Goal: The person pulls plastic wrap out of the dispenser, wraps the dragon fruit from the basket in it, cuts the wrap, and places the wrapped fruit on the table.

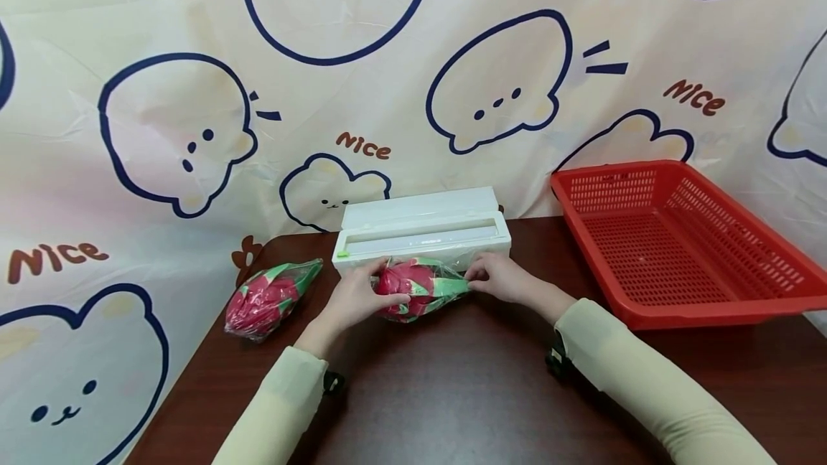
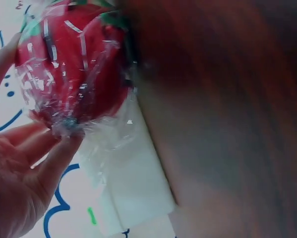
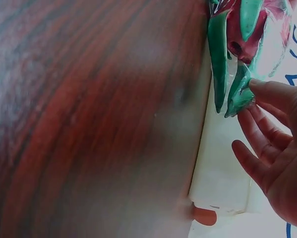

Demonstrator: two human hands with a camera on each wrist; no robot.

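Observation:
A pink dragon fruit (image 1: pixel 416 284) with green leafy scales, covered in clear plastic film, is in front of the white box. My left hand (image 1: pixel 355 300) grips its left end, thumb on the near side and fingers beyond. In the left wrist view, film bunches at the rounded end of the dragon fruit (image 2: pixel 74 64) beside the fingertips. With thumb and fingers, my right hand (image 1: pixel 504 280) pinches the film-covered green tip at the other end, clearly seen on the dragon fruit (image 3: pixel 240 91) in the right wrist view.
Behind the hands stands a white cling film box (image 1: pixel 423 246), its lid raised and a roll inside. Another film-wrapped dragon fruit (image 1: pixel 268 300) lies at the left on the dark wooden table (image 1: pixel 439 393). A red plastic basket (image 1: pixel 685 250) is at the right. A printed cloth (image 1: pixel 388 106) hangs behind.

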